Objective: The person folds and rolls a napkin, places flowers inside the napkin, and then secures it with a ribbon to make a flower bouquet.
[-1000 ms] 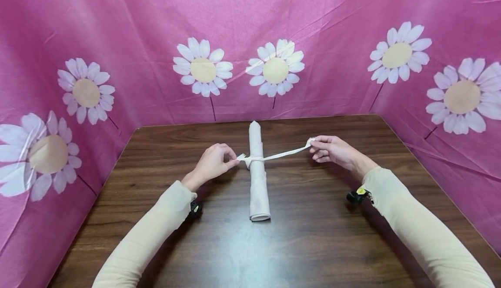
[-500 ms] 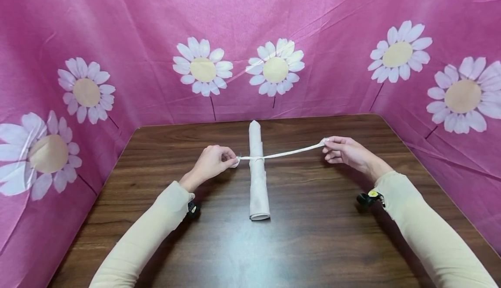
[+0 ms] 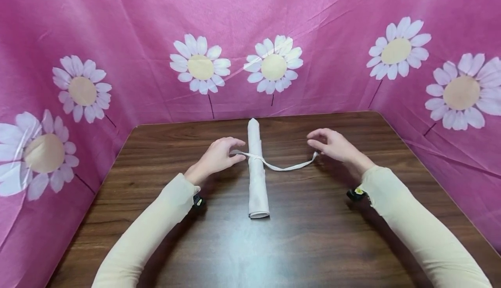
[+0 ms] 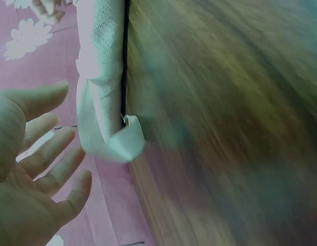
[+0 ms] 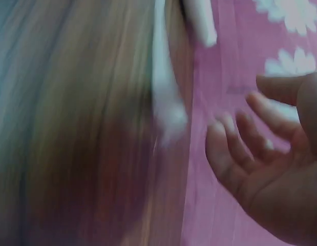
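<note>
A rolled pale cloth (image 3: 257, 188) lies lengthwise on the wooden table, a white fabric tie (image 3: 289, 169) wrapped around its middle. The tie's long end curves off to the right; a short end reaches left. My left hand (image 3: 217, 156) is spread beside the short end, fingers and thumb apart, and in the left wrist view that end of the tie (image 4: 125, 146) hangs free of the fingers. Close by the long end's tip is my right hand (image 3: 332, 144), its fingers loosely bent and holding nothing. In the right wrist view the tie (image 5: 166, 97) looks blurred, apart from the fingers.
The brown wooden table (image 3: 195, 253) stretches under both arms. A pink curtain (image 3: 235, 1) with large white daisies closes off the back and both sides, right at the table's edges. A small dark device sits under each sleeve cuff.
Both hands have let go of the tie, which was pulled out straight to the right half a second ago. Its long end has dropped into a slack curve, and the right hand has moved back left.
</note>
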`<state>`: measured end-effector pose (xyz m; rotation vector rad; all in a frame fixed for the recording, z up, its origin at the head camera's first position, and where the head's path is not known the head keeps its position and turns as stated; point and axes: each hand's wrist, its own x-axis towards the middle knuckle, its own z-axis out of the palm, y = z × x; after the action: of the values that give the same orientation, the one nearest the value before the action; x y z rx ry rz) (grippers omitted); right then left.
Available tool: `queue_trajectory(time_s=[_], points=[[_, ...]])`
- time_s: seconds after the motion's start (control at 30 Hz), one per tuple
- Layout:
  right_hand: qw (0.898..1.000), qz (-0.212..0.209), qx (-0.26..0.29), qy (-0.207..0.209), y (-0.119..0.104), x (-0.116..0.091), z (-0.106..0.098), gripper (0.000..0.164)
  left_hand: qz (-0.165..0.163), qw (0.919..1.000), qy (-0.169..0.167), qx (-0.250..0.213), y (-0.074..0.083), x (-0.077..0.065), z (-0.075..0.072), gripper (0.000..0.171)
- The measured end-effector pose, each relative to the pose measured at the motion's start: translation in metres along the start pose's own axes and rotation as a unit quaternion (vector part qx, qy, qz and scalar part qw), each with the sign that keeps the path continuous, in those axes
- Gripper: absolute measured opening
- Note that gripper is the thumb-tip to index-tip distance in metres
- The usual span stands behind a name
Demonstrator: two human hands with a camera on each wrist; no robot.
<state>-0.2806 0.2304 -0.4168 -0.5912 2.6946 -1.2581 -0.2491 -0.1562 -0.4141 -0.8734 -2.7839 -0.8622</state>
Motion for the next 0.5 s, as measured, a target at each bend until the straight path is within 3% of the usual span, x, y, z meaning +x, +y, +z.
queue_trajectory(time_s=[0.13, 0.27, 0.37, 0.5], points=[[0.994, -0.060, -0.053, -0.071, -0.024, 0.018, 0.034, 0.032, -0.022, 0.9992, -0.024, -0.022, 0.007, 0.008, 0.006, 0.035], [0.977, -0.133, -0.090, -0.138, -0.034, 0.035, 0.072, 0.027, -0.057, 0.9969, -0.035, -0.043, 0.013, 0.010, 0.017, 0.025], [0.966, -0.182, -0.099, -0.152, -0.038, 0.046, 0.092, 0.014, -0.066, 0.9961, -0.038, -0.045, 0.016, 0.008, 0.024, 0.020], [0.965, -0.197, -0.087, -0.148, -0.040, 0.054, 0.104, 0.013, -0.077, 0.9961, -0.027, -0.033, 0.017, 0.005, 0.029, 0.019]])
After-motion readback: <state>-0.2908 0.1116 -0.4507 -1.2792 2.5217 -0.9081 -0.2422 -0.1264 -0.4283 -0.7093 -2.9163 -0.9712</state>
